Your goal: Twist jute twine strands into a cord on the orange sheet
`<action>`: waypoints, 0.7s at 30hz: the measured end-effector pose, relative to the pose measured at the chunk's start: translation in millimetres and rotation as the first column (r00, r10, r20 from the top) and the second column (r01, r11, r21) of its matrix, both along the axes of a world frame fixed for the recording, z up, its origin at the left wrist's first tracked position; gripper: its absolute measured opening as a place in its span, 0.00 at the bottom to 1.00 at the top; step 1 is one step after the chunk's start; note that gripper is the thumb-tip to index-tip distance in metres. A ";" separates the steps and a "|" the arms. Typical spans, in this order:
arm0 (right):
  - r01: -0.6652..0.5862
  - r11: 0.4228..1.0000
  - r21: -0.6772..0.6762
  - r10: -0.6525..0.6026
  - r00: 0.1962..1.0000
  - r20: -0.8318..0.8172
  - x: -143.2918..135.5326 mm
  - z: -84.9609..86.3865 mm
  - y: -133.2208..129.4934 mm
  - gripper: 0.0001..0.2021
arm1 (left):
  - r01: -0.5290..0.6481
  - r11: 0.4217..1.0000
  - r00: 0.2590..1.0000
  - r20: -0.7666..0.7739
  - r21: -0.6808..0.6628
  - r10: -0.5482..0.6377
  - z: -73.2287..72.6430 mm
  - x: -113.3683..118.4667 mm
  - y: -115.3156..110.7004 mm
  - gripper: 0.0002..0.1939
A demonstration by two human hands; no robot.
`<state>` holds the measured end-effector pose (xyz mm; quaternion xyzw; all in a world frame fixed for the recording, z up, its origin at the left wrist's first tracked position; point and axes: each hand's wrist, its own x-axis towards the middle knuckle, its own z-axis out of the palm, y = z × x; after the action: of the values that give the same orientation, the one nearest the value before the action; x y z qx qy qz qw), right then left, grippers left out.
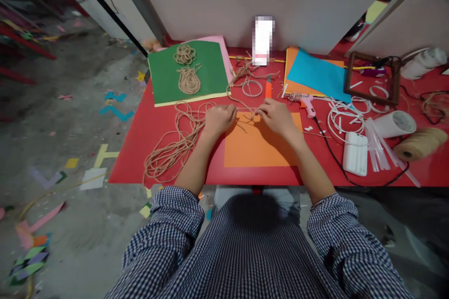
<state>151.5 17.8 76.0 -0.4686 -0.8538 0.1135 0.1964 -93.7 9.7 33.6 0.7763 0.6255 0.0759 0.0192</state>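
Over the far edge of an orange sheet (263, 145), my left hand (220, 117) and my right hand (275, 114) face each other with a short gap between. Both have their fingers pinched on brown twine (249, 117), whose knotted, loose-ended part shows in the gap. A long loose heap of the same twine (175, 149) lies left of my left forearm. Beyond my hands, another tangle of twine (242, 72) and a white ring (252, 88) rest on the red table (133, 159).
Two coiled twine pieces sit on a green sheet (210, 70) at back left. To the right are a pink glue gun (308, 105), a white box (355, 154), glue sticks (377, 149), a twine spool (421, 144) and a wooden frame (396, 79). Paper scraps litter the floor.
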 end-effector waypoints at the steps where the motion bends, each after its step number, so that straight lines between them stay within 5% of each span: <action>1: 0.014 1.000 -0.021 -0.015 0.999 -0.044 9.2 2.2 0.8 0.19 | -0.033 0.999 0.999 -0.003 -0.012 0.033 0.8 -1.4 0.9 0.26; 4: -0.016 0.991 -0.135 -0.012 0.978 -0.207 35.1 13.6 1.5 0.23 | -0.116 0.992 0.993 0.000 -0.042 0.116 4.2 -1.6 1.2 0.25; 8: -0.295 0.899 -0.324 0.095 0.853 -0.513 57.5 37.6 -4.4 0.25 | -0.194 0.977 0.981 0.005 -0.094 0.195 11.5 2.8 -2.3 0.23; 12: -0.332 0.923 -0.196 0.049 0.605 -0.795 63.2 55.6 -11.6 0.31 | -0.264 0.955 0.962 0.032 -0.136 0.270 17.4 1.0 -2.7 0.24; 15: -0.271 0.949 -0.162 -0.001 0.511 -0.860 60.0 61.3 -14.4 0.31 | -0.354 0.926 0.928 0.072 -0.130 0.365 16.3 -4.9 -1.0 0.25; 18: -0.263 0.945 -0.193 -0.015 0.556 -0.831 53.5 66.3 -18.8 0.25 | -0.399 0.909 0.899 0.146 -0.123 0.414 12.4 -13.4 1.3 0.25; 21: -0.271 0.936 -0.224 0.019 0.676 -0.736 45.8 74.0 -24.6 0.24 | -0.315 0.936 0.887 0.301 -0.156 0.349 13.1 -24.4 3.7 0.27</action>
<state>197.3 -6.8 150.0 -0.3404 -0.7119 0.4388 0.4298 -118.1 13.4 46.7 0.6325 0.7404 0.1726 0.1482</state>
